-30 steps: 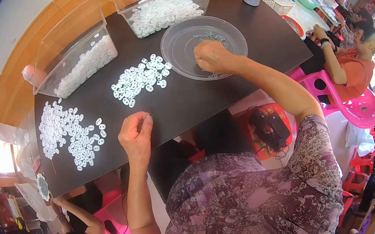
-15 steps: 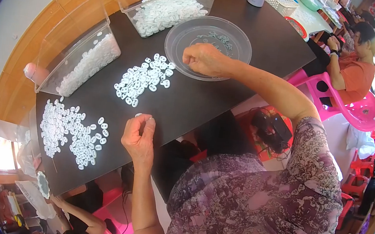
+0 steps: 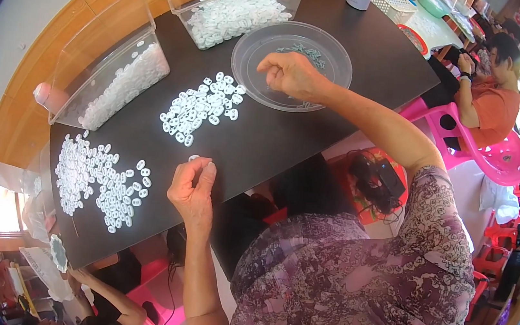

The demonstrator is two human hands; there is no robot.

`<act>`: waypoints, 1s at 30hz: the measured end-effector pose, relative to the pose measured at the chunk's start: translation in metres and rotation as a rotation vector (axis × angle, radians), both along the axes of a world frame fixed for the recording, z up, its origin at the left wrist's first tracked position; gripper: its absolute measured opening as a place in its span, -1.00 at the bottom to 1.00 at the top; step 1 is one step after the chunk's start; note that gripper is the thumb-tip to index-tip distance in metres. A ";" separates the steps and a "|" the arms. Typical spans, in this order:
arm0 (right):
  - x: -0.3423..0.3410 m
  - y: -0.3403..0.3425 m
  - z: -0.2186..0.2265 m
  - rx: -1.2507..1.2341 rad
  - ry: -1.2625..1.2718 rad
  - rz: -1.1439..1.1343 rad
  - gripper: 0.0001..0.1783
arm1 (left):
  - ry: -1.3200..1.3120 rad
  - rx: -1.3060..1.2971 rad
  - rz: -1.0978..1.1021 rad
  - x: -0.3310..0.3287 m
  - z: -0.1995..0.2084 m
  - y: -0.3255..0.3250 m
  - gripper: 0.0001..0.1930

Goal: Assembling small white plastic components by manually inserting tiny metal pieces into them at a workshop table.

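Head view: left hand (image 3: 195, 188) pinches small white piece (image 3: 194, 157); right hand (image 3: 293, 77) curled over clear round tray (image 3: 249, 57), can't tell if holding anything.

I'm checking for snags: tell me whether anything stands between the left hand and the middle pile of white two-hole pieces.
Nothing visible blocks the left hand from the middle pile; dark tabletop lies between. A white piece shows at the hand's edge; whether held is unclear. The right hand is over the round clear tray.
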State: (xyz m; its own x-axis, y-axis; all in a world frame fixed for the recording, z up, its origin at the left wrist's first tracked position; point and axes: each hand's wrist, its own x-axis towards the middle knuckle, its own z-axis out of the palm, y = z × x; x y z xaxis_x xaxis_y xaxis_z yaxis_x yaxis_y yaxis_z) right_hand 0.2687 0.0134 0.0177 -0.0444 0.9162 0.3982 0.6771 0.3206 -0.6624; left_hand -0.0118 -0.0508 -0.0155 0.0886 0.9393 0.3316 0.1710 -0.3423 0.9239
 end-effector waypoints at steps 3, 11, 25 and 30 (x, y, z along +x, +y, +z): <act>0.005 0.004 -0.006 -0.064 0.009 0.003 -0.73 | -0.015 -0.028 -0.003 -0.001 0.000 -0.001 -0.91; 0.017 -0.002 -0.002 0.006 -0.038 -0.069 -0.79 | -0.033 -0.006 -0.004 -0.002 -0.004 -0.001 -0.87; 0.017 0.002 -0.019 0.116 -0.543 0.093 -0.98 | -0.041 0.005 0.003 0.000 -0.002 -0.002 -0.88; 0.014 0.003 -0.018 0.109 -0.693 0.117 -0.95 | -0.086 -0.057 0.029 -0.003 -0.005 -0.003 -0.88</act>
State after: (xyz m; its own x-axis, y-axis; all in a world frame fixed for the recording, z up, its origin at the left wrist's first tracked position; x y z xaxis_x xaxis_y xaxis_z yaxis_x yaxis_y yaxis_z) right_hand 0.2824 0.0169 -0.0005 -0.4160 0.8465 0.3323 0.8881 0.4568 -0.0520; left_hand -0.0145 -0.0537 -0.0202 0.0344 0.9585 0.2829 0.0996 -0.2849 0.9534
